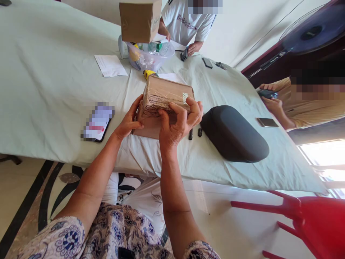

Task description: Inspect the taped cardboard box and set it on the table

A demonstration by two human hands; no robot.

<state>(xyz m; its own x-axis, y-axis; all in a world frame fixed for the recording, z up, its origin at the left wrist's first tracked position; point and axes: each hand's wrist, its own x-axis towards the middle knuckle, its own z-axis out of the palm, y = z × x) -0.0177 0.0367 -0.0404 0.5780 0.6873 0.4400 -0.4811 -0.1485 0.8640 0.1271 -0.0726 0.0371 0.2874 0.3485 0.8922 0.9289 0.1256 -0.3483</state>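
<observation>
Nearest, pale floor (16, 187) with black inlay, and a red chair (309, 219) at right. Beyond it, a long table (40, 90) under pale green cloth.

At the table's near edge, a taped cardboard box (164, 95), tilted up and clasped from both sides. Left hand (129, 120) curled against the box's left face. Right hand (179, 120) wrapped around the near right corner, fingers bent over the top edge.

Just left of the hands, a phone (97, 122) flat on the cloth. Just right, two small black pieces (195, 132) and a rounded black case (233, 133).

Farther along, a second phone (266, 122), a sheet of paper (110, 65), a yellow item (149, 73) just behind the box, and a clear tub (151, 59) of oddments with a plain cardboard carton (140, 19) above it.

At the far end, a person in a white shirt (185, 23), one hand beside a black gadget (184, 54). At right, another person's hands (272, 102) on a dark device, with a fan (312, 32) behind.
</observation>
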